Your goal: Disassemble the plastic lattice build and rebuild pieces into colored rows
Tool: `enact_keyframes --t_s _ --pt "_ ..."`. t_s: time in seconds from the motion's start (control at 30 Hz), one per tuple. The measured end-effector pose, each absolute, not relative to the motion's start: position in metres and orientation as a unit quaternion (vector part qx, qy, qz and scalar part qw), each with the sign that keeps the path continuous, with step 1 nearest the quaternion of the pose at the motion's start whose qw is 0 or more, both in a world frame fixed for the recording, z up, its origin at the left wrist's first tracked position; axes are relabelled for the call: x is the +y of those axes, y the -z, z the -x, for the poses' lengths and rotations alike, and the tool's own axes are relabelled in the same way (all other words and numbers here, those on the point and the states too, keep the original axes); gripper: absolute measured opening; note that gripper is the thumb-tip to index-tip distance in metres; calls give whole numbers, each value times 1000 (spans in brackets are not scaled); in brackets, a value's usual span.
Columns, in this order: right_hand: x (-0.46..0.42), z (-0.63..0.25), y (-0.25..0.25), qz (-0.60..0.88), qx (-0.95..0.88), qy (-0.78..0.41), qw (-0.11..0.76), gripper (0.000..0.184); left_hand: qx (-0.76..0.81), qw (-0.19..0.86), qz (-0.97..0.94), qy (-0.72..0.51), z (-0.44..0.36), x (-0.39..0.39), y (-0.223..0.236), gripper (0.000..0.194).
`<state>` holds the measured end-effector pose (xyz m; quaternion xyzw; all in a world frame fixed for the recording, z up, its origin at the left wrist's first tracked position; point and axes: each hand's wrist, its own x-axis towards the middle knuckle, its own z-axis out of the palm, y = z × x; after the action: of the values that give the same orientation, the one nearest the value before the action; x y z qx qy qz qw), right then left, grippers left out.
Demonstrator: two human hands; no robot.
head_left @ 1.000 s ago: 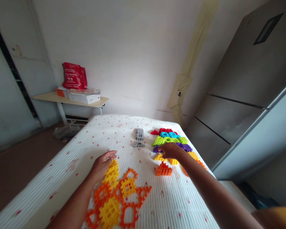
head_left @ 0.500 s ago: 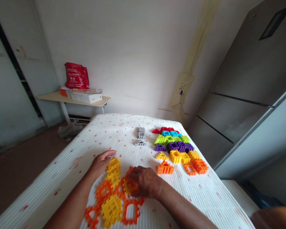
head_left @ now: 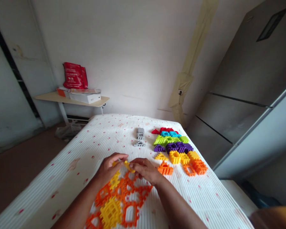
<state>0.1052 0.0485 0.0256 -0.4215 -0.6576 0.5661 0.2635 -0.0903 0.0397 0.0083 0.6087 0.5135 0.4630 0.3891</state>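
A white ribbed mattress (head_left: 62, 187) fills the view, and a side table (head_left: 47, 97) is seen beyond it, bearing a red bag (head_left: 75, 75), contents hidden, and a white box (head_left: 85, 98), its print unreadable. Orange and yellow lattice blocks (head_left: 116, 200) are laid flat on the mattress. Above them, a yellow block (head_left: 128, 166) is being pinched between the curled fingers of the left hand (head_left: 107, 170) and right hand (head_left: 145, 170).

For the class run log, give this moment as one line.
left hand | right hand | both pinching yellow plastic lattice block | over orange-and-yellow plastic block spread
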Motion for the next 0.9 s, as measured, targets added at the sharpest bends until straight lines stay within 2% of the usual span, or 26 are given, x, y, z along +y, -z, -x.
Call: enact_keyframes --t_s 0.17,0.33,0.43,0.57,0.67,0.77,0.9 --pt "52 -98 -12 404 -541 -674 299 45 489 431 -602 -461 85 40 -3 35" --pt "51 -96 -9 411 -533 -673 308 57 478 471 -579 -462 86 40 -3 36" --pt "48 -99 -13 454 -608 -565 325 55 474 494 -560 -467 85 40 -4 35" --pt "39 -102 -19 449 -772 -244 379 40 469 520 -532 -476 86 41 -7 26" --pt "36 -99 -20 413 -840 -73 343 41 460 553 -500 -481 88 41 -8 19" --pt "35 -96 -19 412 -860 -18 300 43 456 575 -483 -477 89 41 -8 17" --pt "33 -96 -21 428 -846 -21 316 41 473 566 -480 -476 89 43 -5 18"
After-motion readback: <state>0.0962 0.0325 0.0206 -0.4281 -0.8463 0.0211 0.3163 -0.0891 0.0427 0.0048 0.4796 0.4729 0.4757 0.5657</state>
